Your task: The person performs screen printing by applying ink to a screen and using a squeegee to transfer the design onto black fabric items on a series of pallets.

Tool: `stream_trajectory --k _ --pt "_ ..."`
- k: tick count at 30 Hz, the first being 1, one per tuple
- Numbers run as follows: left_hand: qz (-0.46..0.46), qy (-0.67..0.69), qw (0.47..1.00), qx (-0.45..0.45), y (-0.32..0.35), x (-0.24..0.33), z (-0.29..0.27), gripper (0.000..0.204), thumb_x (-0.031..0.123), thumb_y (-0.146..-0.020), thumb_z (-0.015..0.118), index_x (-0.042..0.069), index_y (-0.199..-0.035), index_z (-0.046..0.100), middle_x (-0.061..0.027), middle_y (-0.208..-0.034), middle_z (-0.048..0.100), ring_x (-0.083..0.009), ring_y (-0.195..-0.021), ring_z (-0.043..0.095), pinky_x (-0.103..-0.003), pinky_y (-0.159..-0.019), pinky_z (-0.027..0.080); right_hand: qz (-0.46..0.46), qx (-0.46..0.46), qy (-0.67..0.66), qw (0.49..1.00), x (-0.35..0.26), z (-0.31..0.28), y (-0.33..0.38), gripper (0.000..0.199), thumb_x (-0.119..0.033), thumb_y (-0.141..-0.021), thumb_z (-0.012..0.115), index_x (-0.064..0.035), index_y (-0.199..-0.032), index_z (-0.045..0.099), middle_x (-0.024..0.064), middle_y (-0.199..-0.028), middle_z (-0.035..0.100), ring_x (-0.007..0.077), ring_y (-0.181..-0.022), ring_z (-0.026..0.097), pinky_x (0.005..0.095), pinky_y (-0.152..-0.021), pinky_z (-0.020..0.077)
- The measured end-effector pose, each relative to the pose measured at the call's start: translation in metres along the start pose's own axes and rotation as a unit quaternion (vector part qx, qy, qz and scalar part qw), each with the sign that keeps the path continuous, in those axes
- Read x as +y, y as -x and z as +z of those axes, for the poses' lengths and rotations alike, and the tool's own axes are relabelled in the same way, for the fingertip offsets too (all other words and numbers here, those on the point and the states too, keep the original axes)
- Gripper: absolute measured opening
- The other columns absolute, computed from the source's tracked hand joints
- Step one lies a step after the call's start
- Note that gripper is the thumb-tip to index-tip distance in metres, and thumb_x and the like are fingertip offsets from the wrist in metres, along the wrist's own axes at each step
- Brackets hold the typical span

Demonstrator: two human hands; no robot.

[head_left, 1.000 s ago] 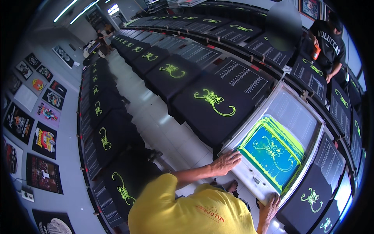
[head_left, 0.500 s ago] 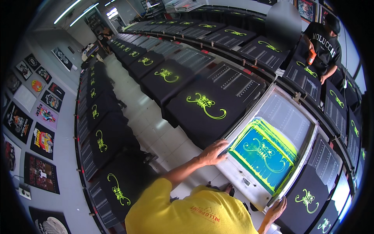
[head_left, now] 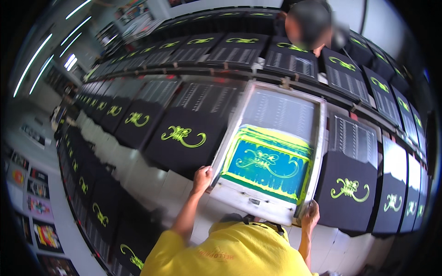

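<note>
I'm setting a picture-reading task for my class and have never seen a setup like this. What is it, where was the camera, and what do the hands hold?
There is no robot here, just a person's two bare hands. The view comes from the left one of two wide fisheye cameras worn on the head and looking down, so straight edges bend near the rim. The left hand and right hand hold a pale frame near its lower corners. Inside it is a sheet, blue in its lower part, with a curling design and yellow-green smears. Dark cloths bearing similar yellow-green designs lie in rows on either side.
</note>
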State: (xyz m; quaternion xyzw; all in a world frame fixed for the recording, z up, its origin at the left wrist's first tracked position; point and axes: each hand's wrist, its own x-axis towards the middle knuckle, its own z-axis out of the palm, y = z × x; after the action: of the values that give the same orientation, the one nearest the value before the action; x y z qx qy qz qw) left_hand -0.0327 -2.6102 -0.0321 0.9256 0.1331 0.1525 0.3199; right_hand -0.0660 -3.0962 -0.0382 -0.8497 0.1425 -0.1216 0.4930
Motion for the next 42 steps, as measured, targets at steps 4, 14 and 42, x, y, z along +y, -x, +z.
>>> stream_trajectory --k 4,14,42 --pt "-0.040 -0.008 0.999 -0.028 -0.005 -0.008 0.006 0.028 0.022 -0.092 0.055 -0.003 -0.099 0.067 -0.0229 -0.093 0.066 -0.0386 -0.089 0.063 -0.042 -0.080 0.050 0.074 0.014 -0.040 0.996 -0.006 0.002 0.000 0.027 -0.001 -0.090 0.051 -0.0022 -0.115 0.060 0.0051 -0.079 0.060 0.0114 -0.069 0.053 0.0266 -0.065 0.0452" --pt "-0.093 -0.001 0.996 0.004 -0.014 0.004 0.007 0.022 0.027 -0.085 0.060 0.009 -0.084 0.072 -0.0176 -0.079 0.066 -0.0376 -0.076 0.066 -0.044 -0.064 0.051 0.040 0.074 -0.180 0.980 0.031 0.019 -0.005 0.029 0.000 -0.089 0.051 0.0061 -0.116 0.058 0.0083 -0.098 0.065 0.0125 -0.083 0.059 0.0238 -0.072 0.0479" --pt "-0.082 -0.042 0.993 0.074 -0.010 0.014 0.005 0.030 0.029 -0.087 0.061 0.005 -0.070 0.063 -0.0195 -0.067 0.063 -0.0400 -0.067 0.063 -0.047 -0.062 0.051 -0.084 0.090 -0.015 0.992 0.094 0.023 -0.025 0.020 -0.013 -0.081 0.065 0.0023 -0.094 0.066 0.0077 -0.086 0.066 0.0229 -0.075 0.060 0.0351 -0.068 0.0519"
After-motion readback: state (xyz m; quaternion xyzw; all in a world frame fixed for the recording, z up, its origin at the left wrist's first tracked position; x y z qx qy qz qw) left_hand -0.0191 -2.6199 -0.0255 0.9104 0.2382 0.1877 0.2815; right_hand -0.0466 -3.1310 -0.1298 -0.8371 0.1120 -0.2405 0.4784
